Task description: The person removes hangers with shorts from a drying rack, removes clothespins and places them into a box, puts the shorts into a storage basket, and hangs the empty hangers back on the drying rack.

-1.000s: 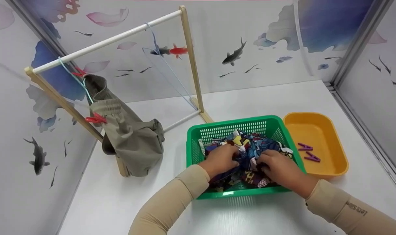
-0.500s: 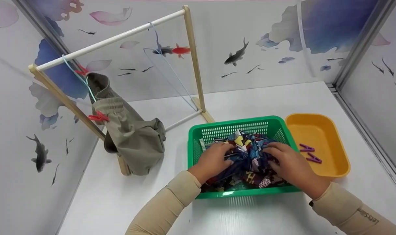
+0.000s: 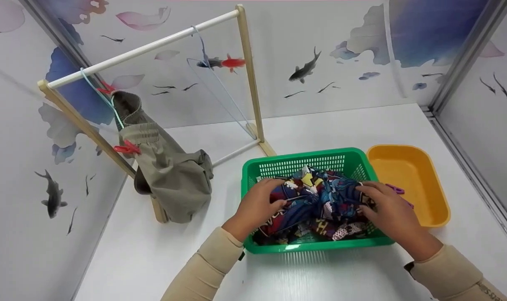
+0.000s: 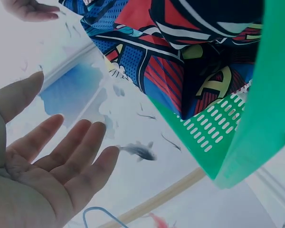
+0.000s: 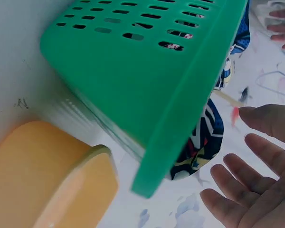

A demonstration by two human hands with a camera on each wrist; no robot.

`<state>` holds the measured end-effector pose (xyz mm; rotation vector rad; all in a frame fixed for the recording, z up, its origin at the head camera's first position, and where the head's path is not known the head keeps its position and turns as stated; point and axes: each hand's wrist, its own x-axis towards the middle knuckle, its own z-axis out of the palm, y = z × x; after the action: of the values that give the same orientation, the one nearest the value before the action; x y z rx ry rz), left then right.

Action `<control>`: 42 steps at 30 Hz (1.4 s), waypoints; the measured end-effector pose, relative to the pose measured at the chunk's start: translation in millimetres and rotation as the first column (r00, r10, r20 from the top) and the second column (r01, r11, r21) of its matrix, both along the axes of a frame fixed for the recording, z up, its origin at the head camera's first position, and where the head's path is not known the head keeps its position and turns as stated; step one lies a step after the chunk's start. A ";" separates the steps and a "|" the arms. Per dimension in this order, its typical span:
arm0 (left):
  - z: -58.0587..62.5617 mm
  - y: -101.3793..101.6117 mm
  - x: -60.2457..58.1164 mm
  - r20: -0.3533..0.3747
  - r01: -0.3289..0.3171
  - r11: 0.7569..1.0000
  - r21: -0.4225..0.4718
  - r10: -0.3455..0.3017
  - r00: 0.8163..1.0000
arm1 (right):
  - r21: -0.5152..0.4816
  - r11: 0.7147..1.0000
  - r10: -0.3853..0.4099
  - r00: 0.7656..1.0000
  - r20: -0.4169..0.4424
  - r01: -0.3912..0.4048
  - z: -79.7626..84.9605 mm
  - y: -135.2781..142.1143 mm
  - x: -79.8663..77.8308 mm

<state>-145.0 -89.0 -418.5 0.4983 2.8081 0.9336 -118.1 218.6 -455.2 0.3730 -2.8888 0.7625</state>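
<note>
A green perforated basket [image 3: 295, 248] stands on the white table in the head view, holding crumpled, comic-patterned cloth [image 3: 308, 179] in blue, red and yellow. My left hand [image 3: 255, 209] hovers at the basket's left side, fingers spread close over the fabric. In the left wrist view, that palm [image 4: 47, 185] shows nothing in it, apart from the patterned cloth [image 4: 152, 57]. On the right rim side is my right hand [image 3: 393, 211], its fingertips overlapping the cloth in the head view. The right wrist view shows its fingers [image 5: 251, 183] loosely bent and holding nothing.
An orange-yellow basin [image 3: 410, 167] with purple clips [image 3: 395, 189] adjoins the basket's right. At left stands a wooden rack with a white bar [image 3: 149, 47]. Khaki shorts [image 3: 174, 184] hang there with red clips [image 3: 128, 147]; a bare blue hanger [image 3: 226, 94] hangs toward its right end.
Both hands, earlier in the middle of the cloth, have moved apart toward the basket's left and right sides. The cloth lies more spread out. The purple clips are now partly behind the right hand.
</note>
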 end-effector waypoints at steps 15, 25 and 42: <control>-8.1 -13.4 12.5 -0.163 -0.075 0.996 0.048 0.082 0.983 | -0.057 0.997 -0.045 0.999 -0.015 0.044 -10.5 15.2 5.3; -15.7 -23.3 17.3 -0.234 -0.117 0.989 0.091 0.135 0.963 | -0.075 0.992 -0.101 0.993 0.063 0.106 -14.3 25.3 6.6; -20.5 -42.1 20.1 -0.352 -0.245 0.962 0.122 0.273 0.895 | -0.057 0.986 -0.140 0.963 0.232 0.157 -23.7 37.0 5.6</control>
<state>-124.9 -131.1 -439.0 0.3385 3.2504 1.0995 -112.5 255.6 -479.0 0.0610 -3.0417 0.9397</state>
